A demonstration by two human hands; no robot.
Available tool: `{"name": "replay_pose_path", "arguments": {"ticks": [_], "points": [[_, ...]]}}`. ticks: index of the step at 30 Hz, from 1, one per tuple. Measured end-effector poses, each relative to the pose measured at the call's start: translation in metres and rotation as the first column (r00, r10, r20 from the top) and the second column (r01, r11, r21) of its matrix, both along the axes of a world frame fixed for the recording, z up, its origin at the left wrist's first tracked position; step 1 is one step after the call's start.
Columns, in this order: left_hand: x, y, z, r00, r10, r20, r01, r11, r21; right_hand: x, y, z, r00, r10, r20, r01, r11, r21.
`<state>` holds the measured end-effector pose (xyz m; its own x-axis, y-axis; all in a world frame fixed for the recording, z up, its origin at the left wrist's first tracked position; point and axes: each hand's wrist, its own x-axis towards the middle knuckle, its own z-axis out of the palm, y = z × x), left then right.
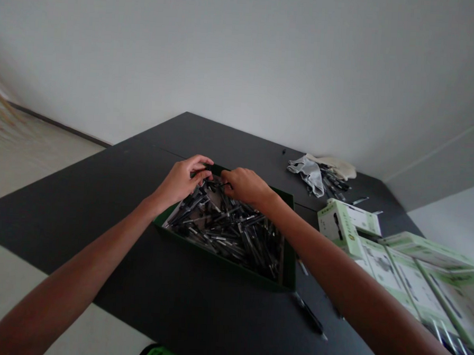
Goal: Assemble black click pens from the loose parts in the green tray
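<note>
A dark green box (225,257) stands on the black table, filled with a jumble of black and clear pens (234,227). At its far left corner is my left hand (183,180), thumb and fingers curved and apart over the rim; I see nothing held in it. My right hand (246,186) reaches in over the far side, its fingers curled down round a dark pen (227,185), of which only a short part shows. The tips of its fingers are mostly hidden.
Several white and green pen cartons (395,270) crowd the table's right side. Behind them lie grey and cream cloths (308,173) and a heap of pens (334,182). One loose pen (310,315) rests by the box's near right corner. A wall rises behind the black table (142,167).
</note>
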<state>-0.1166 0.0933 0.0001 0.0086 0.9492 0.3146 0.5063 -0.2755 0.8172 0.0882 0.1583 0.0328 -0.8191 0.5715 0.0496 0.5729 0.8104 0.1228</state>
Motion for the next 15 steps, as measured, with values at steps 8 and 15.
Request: {"name": "replay_pose_path", "arguments": {"ticks": [8, 15], "points": [[0.023, -0.031, 0.039, 0.999, 0.025, -0.046, -0.021, 0.995, 0.093, 0.072, -0.049, 0.032, 0.659, -0.267, -0.704, -0.05, 0.917, -0.395], [0.085, -0.062, 0.058, 0.966, -0.253, -0.055, 0.252, 0.968, -0.021, 0.124, -0.105, 0.022, 0.548, -0.469, -0.693, -0.168, 0.749, -0.64]]}}
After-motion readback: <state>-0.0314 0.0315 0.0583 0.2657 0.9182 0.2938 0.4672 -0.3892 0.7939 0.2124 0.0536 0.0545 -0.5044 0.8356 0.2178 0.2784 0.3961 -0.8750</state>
